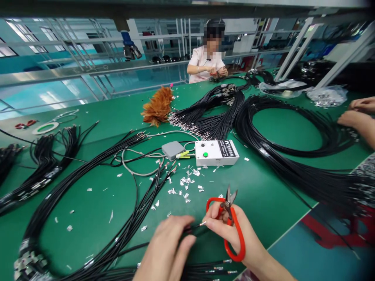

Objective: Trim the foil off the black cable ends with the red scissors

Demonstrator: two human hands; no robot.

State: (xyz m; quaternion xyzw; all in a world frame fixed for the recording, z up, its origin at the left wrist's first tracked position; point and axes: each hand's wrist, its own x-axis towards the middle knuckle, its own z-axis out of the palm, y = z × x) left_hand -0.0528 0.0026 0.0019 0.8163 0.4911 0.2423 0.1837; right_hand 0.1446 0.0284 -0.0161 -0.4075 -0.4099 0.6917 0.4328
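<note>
Red scissors (230, 222) in right hand (231, 230); box (216, 152) label unreadable.

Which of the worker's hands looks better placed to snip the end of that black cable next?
Probably the right hand: it already holds the red-handled scissors, blades up, right beside the cable's metal tip. The left hand is pinching the black cable, so it seems busy steadying it.

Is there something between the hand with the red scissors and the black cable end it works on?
Nothing visible. The right hand with the red scissors touches the cable end, which the left hand holds.
</note>
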